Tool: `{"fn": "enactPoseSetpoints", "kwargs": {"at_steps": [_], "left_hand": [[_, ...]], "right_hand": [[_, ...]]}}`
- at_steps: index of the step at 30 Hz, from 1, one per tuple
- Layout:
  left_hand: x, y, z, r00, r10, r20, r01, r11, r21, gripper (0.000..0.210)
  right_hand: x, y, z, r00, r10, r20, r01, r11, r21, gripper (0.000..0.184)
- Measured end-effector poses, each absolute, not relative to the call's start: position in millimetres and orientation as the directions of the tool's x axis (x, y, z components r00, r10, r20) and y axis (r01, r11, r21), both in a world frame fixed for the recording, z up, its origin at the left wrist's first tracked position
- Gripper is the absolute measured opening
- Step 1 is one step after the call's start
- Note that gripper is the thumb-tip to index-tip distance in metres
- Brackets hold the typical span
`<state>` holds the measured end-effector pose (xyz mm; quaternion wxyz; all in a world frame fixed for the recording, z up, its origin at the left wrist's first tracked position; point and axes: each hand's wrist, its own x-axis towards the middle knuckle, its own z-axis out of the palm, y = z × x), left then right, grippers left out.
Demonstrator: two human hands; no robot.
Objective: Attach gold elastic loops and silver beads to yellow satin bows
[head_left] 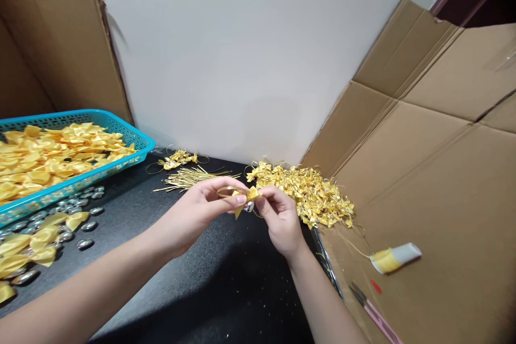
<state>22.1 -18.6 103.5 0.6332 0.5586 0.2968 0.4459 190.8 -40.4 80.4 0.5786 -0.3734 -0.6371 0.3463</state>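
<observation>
Between both hands, above the black table, is a yellow ribbon bow (252, 194) with a shiny silver bead (249, 206) under it and a loop of gold wire (228, 190) at its left. My left hand (215, 196) pinches the bow's left side and the wire loop between thumb and fingers. My right hand (281, 217) is closed at the bow's right end, thumb against the fingers. Whether the right fingertips hold ribbon or wire is partly hidden. Behind the hands lies a bundle of straight gold wire ties (189, 178).
A turquoise basket (145, 146) of yellow bows stands at left, with loose silver beads (85, 244) and bows before it. A heap of beaded bows (318, 193) lies right, a smaller group (177, 159) behind. Cardboard (455, 215) at right holds a thread spool (396, 258) and pink snips (374, 314).
</observation>
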Motion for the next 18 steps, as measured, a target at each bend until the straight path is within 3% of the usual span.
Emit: {"fn": "enactPoseSetpoints", "kwargs": {"at_steps": [8, 18], "left_hand": [[23, -18, 102, 0.448, 0.893, 0.045, -0.298, 0.102, 0.949, 0.015], [24, -17, 98, 0.412, 0.906, 0.099, -0.270, 0.018, 0.963, 0.012]], "right_hand": [[198, -47, 87, -0.037, 0.791, 0.610, 0.344, 0.584, -0.736, 0.015], [191, -58, 97, -0.024, 0.693, 0.721, 0.565, 0.604, -0.562, 0.016]]}}
